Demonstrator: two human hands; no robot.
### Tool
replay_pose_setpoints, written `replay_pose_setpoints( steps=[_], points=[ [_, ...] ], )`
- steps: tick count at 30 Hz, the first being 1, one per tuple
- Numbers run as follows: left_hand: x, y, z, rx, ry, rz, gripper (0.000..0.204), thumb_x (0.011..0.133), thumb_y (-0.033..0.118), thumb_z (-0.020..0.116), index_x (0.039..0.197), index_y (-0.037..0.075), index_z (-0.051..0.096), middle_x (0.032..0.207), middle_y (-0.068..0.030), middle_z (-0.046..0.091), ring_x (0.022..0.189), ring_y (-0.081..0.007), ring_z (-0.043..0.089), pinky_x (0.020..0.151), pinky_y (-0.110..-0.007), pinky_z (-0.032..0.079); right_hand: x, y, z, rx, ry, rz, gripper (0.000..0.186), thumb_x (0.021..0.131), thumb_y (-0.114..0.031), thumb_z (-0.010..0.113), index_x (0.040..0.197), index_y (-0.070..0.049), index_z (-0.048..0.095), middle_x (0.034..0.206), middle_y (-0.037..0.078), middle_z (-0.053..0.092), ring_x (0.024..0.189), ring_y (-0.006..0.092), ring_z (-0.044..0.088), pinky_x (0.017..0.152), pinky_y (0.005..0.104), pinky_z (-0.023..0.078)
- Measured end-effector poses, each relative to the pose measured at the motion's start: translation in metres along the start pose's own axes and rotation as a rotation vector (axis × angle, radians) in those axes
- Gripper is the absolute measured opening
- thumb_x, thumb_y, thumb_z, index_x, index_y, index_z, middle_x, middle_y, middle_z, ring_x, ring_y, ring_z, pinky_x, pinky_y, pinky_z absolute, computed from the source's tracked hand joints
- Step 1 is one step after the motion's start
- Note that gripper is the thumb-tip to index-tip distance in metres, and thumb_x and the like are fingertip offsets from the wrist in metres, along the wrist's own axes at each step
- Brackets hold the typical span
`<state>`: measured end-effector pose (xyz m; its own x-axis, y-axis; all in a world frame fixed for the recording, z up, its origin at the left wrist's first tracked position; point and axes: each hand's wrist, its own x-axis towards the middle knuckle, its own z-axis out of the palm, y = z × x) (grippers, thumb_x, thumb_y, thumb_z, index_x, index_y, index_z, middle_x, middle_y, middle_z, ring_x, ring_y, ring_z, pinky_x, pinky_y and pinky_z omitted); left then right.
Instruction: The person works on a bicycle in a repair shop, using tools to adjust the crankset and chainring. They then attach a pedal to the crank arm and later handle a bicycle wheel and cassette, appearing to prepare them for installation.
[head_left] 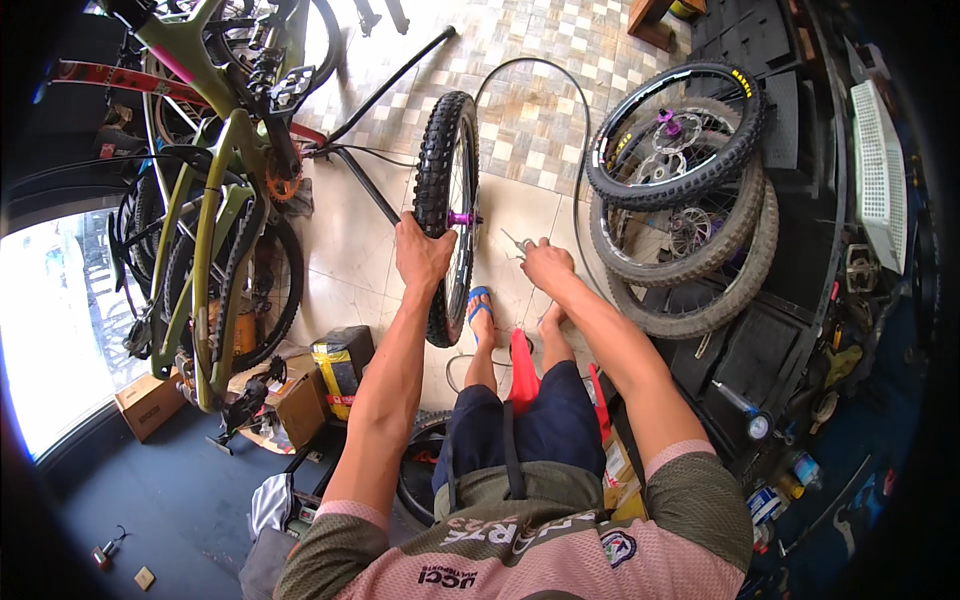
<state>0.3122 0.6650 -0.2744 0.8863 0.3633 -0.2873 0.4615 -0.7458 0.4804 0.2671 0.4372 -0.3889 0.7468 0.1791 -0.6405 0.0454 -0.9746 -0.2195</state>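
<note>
An upright bicycle wheel [465, 190] with a knobby black tire and a purple hub stands in front of me, seen nearly edge-on. My left hand [424, 252] is closed around the near part of its tire. To the right of the wheel, my right hand [549, 266] grips a small silver metal tool [518, 243] whose thin end points toward the wheel. The tool's exact kind is too small to make out, and a gap separates it from the wheel. A thin black hose [584, 110] loops over the tiled floor beyond and to the right.
Several bicycle wheels [700, 315] lie stacked at right. An olive-green bike frame [210, 240] and a black stand leg [385, 90] are at left. Cardboard boxes [300, 400] sit below the bike. A pressure gauge [758, 427] and loose tools lie at lower right.
</note>
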Motion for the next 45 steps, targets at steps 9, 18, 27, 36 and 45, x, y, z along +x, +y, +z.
replay_pose_setpoints(
  steps=[9,18,27,36,45],
  points=[
    [0.011,0.0,-0.002,0.003,0.005,-0.04,0.05,0.074,0.029,0.076,0.107,0.001,0.052,0.107,-0.0223,0.062,0.102,-0.0454,0.063,0.088,-0.054,0.051,0.072,-0.037,0.01,-0.136,-0.006,-0.156,0.024,0.096,-0.015,0.059,0.108,-0.005,0.078,0.113,0.018,0.074,0.098,0.0312,0.077,0.081,0.0406,0.062],
    [0.009,-0.022,-0.003,0.016,0.046,-0.002,0.054,0.074,0.03,0.077,0.112,0.002,0.051,0.109,-0.0229,0.062,0.103,-0.0468,0.063,0.088,-0.055,0.051,0.075,-0.05,-0.025,-0.017,-0.232,-0.098,0.028,0.096,-0.022,0.059,0.102,-0.004,0.08,0.11,0.019,0.078,0.104,0.036,0.075,0.089,0.047,0.06],
    [0.005,-0.031,0.003,0.019,0.082,0.034,0.054,0.074,0.029,0.077,0.111,0.002,0.05,0.105,-0.0241,0.063,0.1,-0.0471,0.062,0.087,-0.054,0.05,0.08,-0.049,-0.042,-0.02,-0.109,-0.07,0.026,0.089,-0.019,0.062,0.099,-0.008,0.083,0.108,0.019,0.078,0.105,0.0326,0.075,0.088,0.041,0.059],
    [0.01,-0.044,-0.003,0.014,0.067,0.042,0.056,0.074,0.029,0.079,0.112,0.0,0.05,0.102,-0.0252,0.063,0.096,-0.047,0.062,0.086,-0.054,0.049,0.081,-0.051,-0.08,0.123,-0.028,-0.056,0.026,0.09,-0.015,0.061,0.1,-0.005,0.082,0.107,0.018,0.078,0.102,0.0361,0.076,0.087,0.0438,0.06],
    [0.014,-0.056,-0.013,0.004,0.036,0.04,0.055,0.073,0.025,0.079,0.114,0.002,0.051,0.106,-0.0241,0.062,0.1,-0.0462,0.062,0.089,-0.054,0.049,0.124,-0.039,-0.044,0.132,0.039,-0.009,0.027,0.093,-0.017,0.058,0.102,-0.007,0.082,0.11,0.016,0.079,0.105,0.0359,0.076,0.085,0.0443,0.062]
  ],
)
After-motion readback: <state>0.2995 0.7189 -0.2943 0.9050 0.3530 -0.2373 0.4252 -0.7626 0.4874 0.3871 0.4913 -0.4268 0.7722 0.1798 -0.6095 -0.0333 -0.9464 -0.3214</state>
